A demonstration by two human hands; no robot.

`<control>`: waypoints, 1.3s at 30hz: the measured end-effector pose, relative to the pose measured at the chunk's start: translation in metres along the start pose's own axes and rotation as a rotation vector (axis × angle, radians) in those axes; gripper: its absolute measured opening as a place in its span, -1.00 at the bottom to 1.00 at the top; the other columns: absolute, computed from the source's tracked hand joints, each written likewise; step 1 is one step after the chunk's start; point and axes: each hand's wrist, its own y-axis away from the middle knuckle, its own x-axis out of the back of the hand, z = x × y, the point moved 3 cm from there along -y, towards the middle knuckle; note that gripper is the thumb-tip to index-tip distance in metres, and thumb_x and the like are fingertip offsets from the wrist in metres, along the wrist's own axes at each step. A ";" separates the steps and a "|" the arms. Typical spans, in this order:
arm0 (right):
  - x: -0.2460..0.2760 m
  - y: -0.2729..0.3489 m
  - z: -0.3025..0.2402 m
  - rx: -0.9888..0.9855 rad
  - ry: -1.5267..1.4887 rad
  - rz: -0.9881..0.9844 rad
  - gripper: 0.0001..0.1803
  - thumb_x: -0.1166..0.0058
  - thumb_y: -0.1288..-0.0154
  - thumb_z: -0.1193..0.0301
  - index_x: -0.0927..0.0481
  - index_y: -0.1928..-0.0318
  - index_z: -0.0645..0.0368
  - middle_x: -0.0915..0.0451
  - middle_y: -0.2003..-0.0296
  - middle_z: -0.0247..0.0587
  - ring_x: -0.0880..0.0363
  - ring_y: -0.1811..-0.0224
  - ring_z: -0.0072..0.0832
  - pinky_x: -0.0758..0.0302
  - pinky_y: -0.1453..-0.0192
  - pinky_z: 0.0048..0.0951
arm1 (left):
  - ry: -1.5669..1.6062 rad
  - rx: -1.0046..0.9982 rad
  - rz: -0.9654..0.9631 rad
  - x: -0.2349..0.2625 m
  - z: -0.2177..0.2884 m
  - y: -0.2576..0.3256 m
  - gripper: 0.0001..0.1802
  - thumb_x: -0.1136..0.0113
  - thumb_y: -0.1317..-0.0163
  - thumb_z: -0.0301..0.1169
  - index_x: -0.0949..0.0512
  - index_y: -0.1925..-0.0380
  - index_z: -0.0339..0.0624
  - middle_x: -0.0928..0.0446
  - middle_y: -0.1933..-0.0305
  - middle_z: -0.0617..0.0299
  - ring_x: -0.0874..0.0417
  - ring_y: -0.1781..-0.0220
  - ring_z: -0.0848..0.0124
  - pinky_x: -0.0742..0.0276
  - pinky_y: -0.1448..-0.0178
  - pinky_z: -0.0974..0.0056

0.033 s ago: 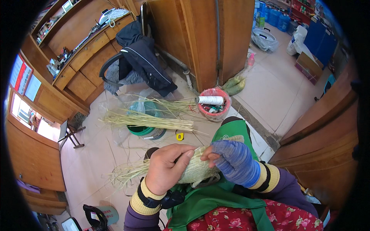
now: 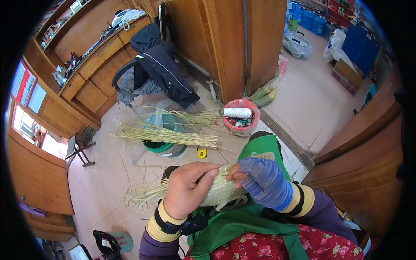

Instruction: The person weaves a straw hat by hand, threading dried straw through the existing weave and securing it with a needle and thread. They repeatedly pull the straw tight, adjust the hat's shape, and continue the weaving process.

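Head view: left hand (image 2: 187, 190) and gloved right hand (image 2: 263, 183) clamp straw bundle (image 2: 216, 190); more straw (image 2: 169, 136) on tiled floor (image 2: 104, 173), wooden cabinets (image 2: 225, 39) around.

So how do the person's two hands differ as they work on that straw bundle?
The left hand is bare, while the right hand wears a blue knitted fingerless glove. The left hand wraps over the woven straw bundle from above, gripping it whole; the right hand only pinches its end with bare fingertips. The left wrist carries a black strap; the right shows none. Both have yellow, dark-striped cuffs and touch the same bundle.
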 end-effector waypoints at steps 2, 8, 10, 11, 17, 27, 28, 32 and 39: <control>0.001 0.000 0.001 0.002 0.017 -0.001 -0.74 -0.05 -0.33 0.53 -0.50 -0.02 0.24 -0.69 0.18 -0.07 -0.72 0.20 -0.19 -0.63 0.13 -0.30 | -0.005 -0.009 0.000 0.000 -0.001 -0.001 -0.86 -0.26 -0.27 -0.53 -0.67 0.19 -0.30 -0.66 0.33 0.01 -0.69 0.33 0.16 -0.56 0.22 0.23; -0.006 -0.002 -0.003 0.141 0.323 0.061 -0.71 -0.13 -0.28 0.49 -0.53 -0.02 0.18 -0.66 0.24 -0.07 -0.69 0.23 -0.13 -0.62 0.17 -0.21 | -0.050 -0.041 0.003 -0.001 -0.002 0.000 -0.87 -0.28 -0.24 -0.54 -0.68 0.20 -0.26 -0.61 0.41 0.05 -0.64 0.40 0.15 -0.52 0.29 0.22; -0.010 -0.005 -0.007 0.161 0.452 0.081 -0.70 -0.18 -0.25 0.46 -0.54 0.00 0.17 -0.65 0.27 -0.09 -0.68 0.23 -0.14 -0.61 0.20 -0.20 | -0.079 -0.054 -0.001 -0.002 -0.002 0.000 -0.86 -0.29 -0.23 -0.54 -0.68 0.20 -0.25 -0.59 0.45 0.06 -0.63 0.42 0.15 -0.51 0.31 0.21; -0.013 -0.006 -0.010 0.191 0.519 0.046 -0.71 -0.20 -0.25 0.45 -0.55 0.02 0.17 -0.64 0.27 -0.10 -0.68 0.25 -0.14 -0.60 0.21 -0.20 | -0.073 -0.051 -0.005 -0.002 -0.003 -0.001 -0.86 -0.29 -0.23 -0.54 -0.68 0.20 -0.24 -0.58 0.46 0.07 -0.63 0.43 0.15 -0.50 0.32 0.20; -0.009 -0.006 -0.008 0.302 0.490 0.073 -0.77 -0.20 -0.21 0.43 -0.58 0.11 0.14 -0.62 0.19 -0.11 -0.66 0.27 -0.16 -0.59 0.28 -0.27 | -0.087 -0.104 0.030 -0.003 -0.001 0.002 -0.86 -0.24 -0.27 -0.54 -0.69 0.19 -0.28 -0.60 0.47 0.12 -0.61 0.44 0.29 -0.46 0.31 0.25; 0.030 -0.015 -0.045 0.332 0.403 0.028 -0.81 -0.15 -0.37 0.39 -0.61 0.06 0.16 -0.60 0.11 -0.06 -0.65 0.23 -0.18 -0.57 0.24 -0.32 | -0.314 -0.334 -0.028 -0.007 0.032 0.017 -0.77 -0.30 -0.12 -0.58 -0.67 0.18 -0.23 -0.51 0.51 0.11 -0.58 0.47 0.20 -0.46 0.38 0.18; 0.047 -0.015 -0.053 0.381 0.206 0.096 -0.80 -0.13 -0.39 0.38 -0.61 0.04 0.17 -0.60 0.09 -0.05 -0.66 0.20 -0.18 -0.58 0.22 -0.33 | -0.351 -0.374 -0.054 -0.006 0.042 0.024 -0.75 -0.31 -0.10 -0.59 -0.67 0.17 -0.22 -0.49 0.53 0.12 -0.57 0.48 0.20 -0.46 0.39 0.16; 0.054 0.004 -0.027 -0.045 0.117 -0.549 -0.73 -0.08 -0.44 0.36 -0.60 -0.04 0.22 -0.59 0.00 0.03 -0.64 0.01 -0.11 -0.59 0.02 -0.28 | -0.500 -0.663 -0.279 -0.021 0.075 0.044 -0.64 -0.27 -0.01 -0.45 -0.66 0.11 -0.12 -0.44 0.47 0.29 -0.54 0.45 0.34 -0.44 0.44 0.26; 0.016 0.042 0.011 0.284 0.107 -0.717 -0.71 -0.02 -0.45 0.40 -0.60 -0.08 0.23 -0.58 -0.08 0.06 -0.60 -0.07 -0.02 -0.54 -0.13 -0.20 | -0.503 -0.803 -0.364 -0.041 0.091 0.048 -0.61 -0.23 -0.04 -0.37 -0.64 0.06 -0.10 -0.42 0.44 0.32 -0.52 0.45 0.39 -0.41 0.47 0.29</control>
